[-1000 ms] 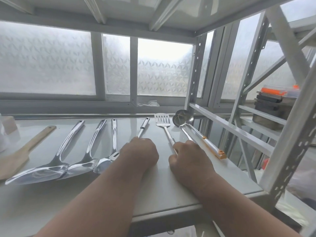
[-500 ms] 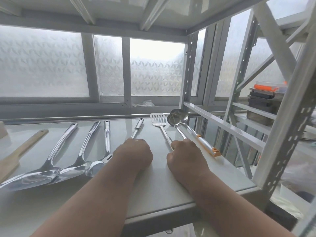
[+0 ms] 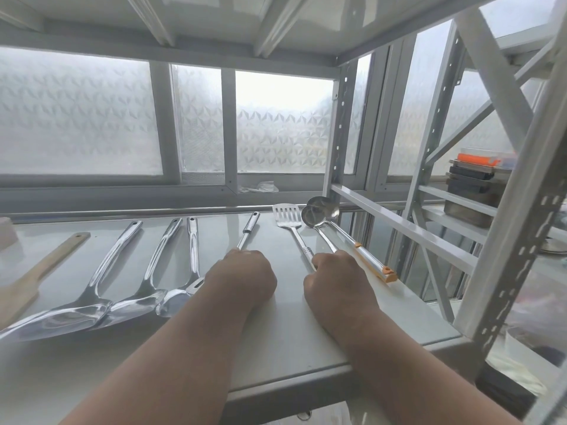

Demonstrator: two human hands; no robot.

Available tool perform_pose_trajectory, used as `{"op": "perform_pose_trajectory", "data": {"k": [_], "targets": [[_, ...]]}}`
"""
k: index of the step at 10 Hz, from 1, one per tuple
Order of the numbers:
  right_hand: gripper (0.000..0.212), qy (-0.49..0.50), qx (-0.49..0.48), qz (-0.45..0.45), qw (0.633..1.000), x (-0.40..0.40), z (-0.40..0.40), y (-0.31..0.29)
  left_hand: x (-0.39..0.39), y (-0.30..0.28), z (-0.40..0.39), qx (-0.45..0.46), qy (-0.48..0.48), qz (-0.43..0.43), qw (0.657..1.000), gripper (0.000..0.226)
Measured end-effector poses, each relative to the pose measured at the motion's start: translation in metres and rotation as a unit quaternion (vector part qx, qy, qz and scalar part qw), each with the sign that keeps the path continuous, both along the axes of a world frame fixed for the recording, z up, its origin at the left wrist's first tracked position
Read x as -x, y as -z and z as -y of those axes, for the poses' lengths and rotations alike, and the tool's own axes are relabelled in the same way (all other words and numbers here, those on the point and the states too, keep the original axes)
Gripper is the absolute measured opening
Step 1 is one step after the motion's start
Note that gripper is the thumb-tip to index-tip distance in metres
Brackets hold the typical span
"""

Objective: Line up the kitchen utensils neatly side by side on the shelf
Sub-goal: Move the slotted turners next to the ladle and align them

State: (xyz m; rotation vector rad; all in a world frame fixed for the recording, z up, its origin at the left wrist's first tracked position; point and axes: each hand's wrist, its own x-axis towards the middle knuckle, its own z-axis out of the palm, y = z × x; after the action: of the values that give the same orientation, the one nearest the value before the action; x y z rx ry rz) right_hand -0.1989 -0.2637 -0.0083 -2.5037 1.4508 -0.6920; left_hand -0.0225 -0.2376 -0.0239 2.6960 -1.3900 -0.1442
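Several utensils lie on the white shelf [image 3: 291, 338]. At the left lies a wooden spatula [image 3: 40, 268], then three steel utensils [image 3: 122, 259] [image 3: 159, 256] [image 3: 192, 250] with heads towards me. My left hand [image 3: 242, 277] grips the lower end of a round-handled steel utensil [image 3: 249, 228]; its head is hidden. My right hand [image 3: 334, 277] grips the handle of a slotted turner [image 3: 288, 216]; a small ladle's [image 3: 313, 216] handle also runs into that fist. A larger ladle [image 3: 326, 207] with an orange-tipped handle lies just right of it.
Frosted windows [image 3: 285, 130] stand behind the shelf. A perforated white upright [image 3: 521, 240] and a side rail [image 3: 399, 222] bound the shelf on the right. Stacked dark trays with an orange lid [image 3: 472, 185] sit on a neighbouring rack. Another shelf [image 3: 276, 13] hangs close overhead.
Both hands keep their grips in nearly the same spots. The view has shifted slightly, and the utensils sit about where they were.
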Motion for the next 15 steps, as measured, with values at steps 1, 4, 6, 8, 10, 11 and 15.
{"op": "perform_pose_trajectory", "data": {"k": [1, 4, 6, 8, 10, 11, 15], "targets": [[0.021, 0.002, -0.001, 0.003, 1.000, 0.000, 0.000, 0.000, 0.001, -0.001, 0.000, -0.006, 0.013, 0.014, 1.000, 0.050], [0.024, 0.007, 0.003, 0.004, 1.000, 0.002, -0.001, 0.000, 0.003, -0.003, 0.002, 0.012, 0.018, 0.010, 1.000, 0.025], [0.025, 0.008, 0.003, 0.005, 1.000, 0.001, 0.000, -0.001, 0.005, -0.004, -0.001, 0.015, 0.005, 0.014, 1.000, 0.017], [0.023, 0.010, -0.001, 0.010, 1.000, 0.000, 0.002, -0.001, 0.010, -0.010, -0.005, 0.012, 0.016, 0.015, 1.000, 0.016], [0.019, 0.005, -0.006, 0.013, 1.000, 0.000, 0.005, 0.001, 0.008, -0.009, -0.005, -0.008, 0.017, 0.004, 1.000, 0.045], [0.020, 0.003, -0.004, 0.008, 1.000, 0.000, 0.006, 0.002, 0.005, -0.006, -0.004, -0.020, 0.009, 0.000, 1.000, 0.056], [0.024, 0.013, 0.047, 0.049, 0.998, -0.002, -0.002, 0.005, 0.012, -0.004, -0.007, 0.019, 0.000, -0.002, 1.000, 0.045]]}}
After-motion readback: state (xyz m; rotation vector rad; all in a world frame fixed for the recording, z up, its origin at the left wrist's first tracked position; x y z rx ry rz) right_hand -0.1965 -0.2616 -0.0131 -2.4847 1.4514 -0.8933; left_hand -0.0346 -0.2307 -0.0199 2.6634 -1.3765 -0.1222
